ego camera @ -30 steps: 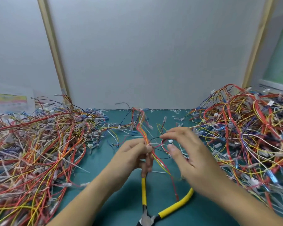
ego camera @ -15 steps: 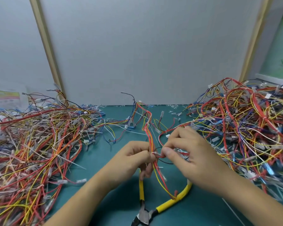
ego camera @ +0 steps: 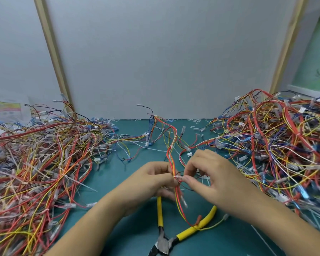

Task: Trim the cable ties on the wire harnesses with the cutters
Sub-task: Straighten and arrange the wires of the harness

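Observation:
A wire harness (ego camera: 171,157) of red, orange and yellow wires rises from between my two hands and runs back over the green table. My left hand (ego camera: 151,182) pinches the bundle at a white cable tie (ego camera: 178,176). My right hand (ego camera: 211,176) pinches the tie's tail from the right side. The harness's lower end loops down across the yellow-handled cutters (ego camera: 174,235), which lie open on the table beneath my wrists. Neither hand touches the cutters.
A big heap of harnesses (ego camera: 39,169) covers the left of the green table (ego camera: 118,182), another heap (ego camera: 277,145) fills the right. Cut tie scraps (ego camera: 192,124) litter the back edge below a grey wall panel. Loose wires and connectors (ego camera: 148,139) lie mid-table.
My hands have come together on the harness: the right hand, earlier open near a connector, now pinches at the cable tie. The harness has shifted slightly toward me. The cutters stay put.

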